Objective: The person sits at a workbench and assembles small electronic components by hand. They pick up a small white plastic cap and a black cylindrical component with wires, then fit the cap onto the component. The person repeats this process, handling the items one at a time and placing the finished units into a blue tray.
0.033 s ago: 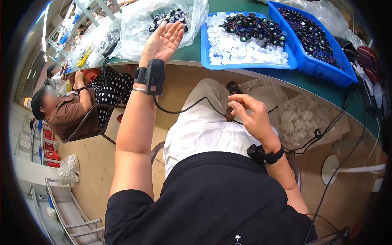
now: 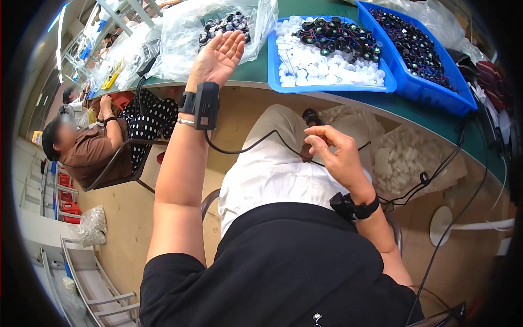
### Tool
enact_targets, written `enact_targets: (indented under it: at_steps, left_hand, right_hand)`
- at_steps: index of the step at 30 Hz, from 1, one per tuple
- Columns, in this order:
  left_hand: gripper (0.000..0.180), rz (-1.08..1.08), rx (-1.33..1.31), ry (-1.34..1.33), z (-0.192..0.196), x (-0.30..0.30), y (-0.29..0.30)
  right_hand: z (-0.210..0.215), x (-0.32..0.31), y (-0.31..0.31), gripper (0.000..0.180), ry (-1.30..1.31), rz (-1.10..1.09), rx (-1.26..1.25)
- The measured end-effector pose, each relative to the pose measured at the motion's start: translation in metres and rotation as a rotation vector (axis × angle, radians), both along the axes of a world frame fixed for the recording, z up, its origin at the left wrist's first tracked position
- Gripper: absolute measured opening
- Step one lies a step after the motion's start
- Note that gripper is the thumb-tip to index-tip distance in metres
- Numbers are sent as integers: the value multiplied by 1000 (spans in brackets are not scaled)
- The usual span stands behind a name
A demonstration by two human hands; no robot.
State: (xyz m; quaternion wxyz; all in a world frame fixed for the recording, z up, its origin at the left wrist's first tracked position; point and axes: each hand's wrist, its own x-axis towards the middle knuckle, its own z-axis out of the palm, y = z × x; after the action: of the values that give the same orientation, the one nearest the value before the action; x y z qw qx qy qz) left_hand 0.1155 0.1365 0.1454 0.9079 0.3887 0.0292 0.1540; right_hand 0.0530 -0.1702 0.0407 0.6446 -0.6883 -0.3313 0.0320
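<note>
My left hand [image 2: 219, 59] is held palm up at the table's edge, fingers stretched and nothing in it. Just beyond its fingertips, a clear plastic bag [image 2: 180, 41] lies spread with small black and silver round parts [image 2: 231, 22] on it. A black box [image 2: 207, 106] is strapped to my left wrist, and a cable runs from it across my lap. Over my lap hovers my right hand [image 2: 342, 157], loosely bent, with thumb and index finger slightly apart and nothing visible between them. Its other fingers are partly hidden. A black band [image 2: 364, 210] circles that wrist.
A blue tray [image 2: 332, 90] holds white plastic pieces and black wired parts. Beside it, a deeper blue bin [image 2: 436, 90] contains more wired parts. Bags of white pieces [image 2: 408, 161] sit under the green table [image 2: 348, 97]. A seated person [image 2: 90, 144] is at the left.
</note>
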Motion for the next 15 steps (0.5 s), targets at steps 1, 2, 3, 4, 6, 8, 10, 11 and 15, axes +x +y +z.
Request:
enact_targets:
  at_steps: [1, 2, 3, 4, 6, 8, 10, 11, 15]
  left_hand:
    - [38, -4, 47, 9, -4, 0, 1]
    - [36, -10, 90, 15, -6, -2, -3]
    - [31, -44, 142, -2, -9, -6, -7]
    - [31, -52, 214, -5, -12, -9, -13]
    - [30, -56, 347, -13, -15, -18, -31]
    - [30, -97, 479, -19, -13, -22, -48]
    - [30, -158, 595, -60, -15, -20, -55]
    - [30, -155, 687, -49, -14, -19, -60]
    - [27, -166, 1021, -122, -16, -5, -79]
  right_hand:
    - [2, 0, -1, 17, 36, 9, 8]
    - [3, 0, -1, 16, 43, 16, 21]
    - [4, 0, -1, 16, 50, 23, 35]
    - [6, 0, -2, 15, 56, 30, 48]
    - [15, 1, -5, 14, 93, 14, 40]
    - [26, 4, -10, 13, 81, -20, 38]
    - [38, 15, -14, 13, 17, -68, 45]
    - [45, 20, -15, 13, -29, -116, 64]
    - [75, 46, -21, 13, -203, -286, 51]
